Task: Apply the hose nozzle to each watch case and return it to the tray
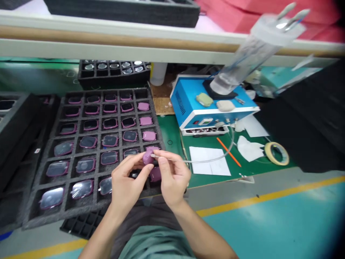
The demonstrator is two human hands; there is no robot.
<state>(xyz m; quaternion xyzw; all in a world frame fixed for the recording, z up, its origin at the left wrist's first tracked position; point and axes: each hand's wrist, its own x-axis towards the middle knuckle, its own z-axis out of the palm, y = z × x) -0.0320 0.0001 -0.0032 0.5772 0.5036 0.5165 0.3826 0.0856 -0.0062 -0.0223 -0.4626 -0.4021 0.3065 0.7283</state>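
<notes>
A: Status, L hand?
B: Pinching a purple watch case, thumb + fingers, over the foam tray's 3 o'clock side.
A: R hand?
B: Closed on the tip end of a thin clear hose, tip at the case. Hose arcs back to a blue box, approx 1–2 o'clock from hands.
A: Rest?
B: Tray w/ more cases in compartments, approx 10 o'clock; white paper on green worktop, 3 o'clock.

This is a factory workshop: rows of watch cases sit in a compartment tray, a blue machine stands at a green workbench, and a yellow line crosses the floor.
</notes>
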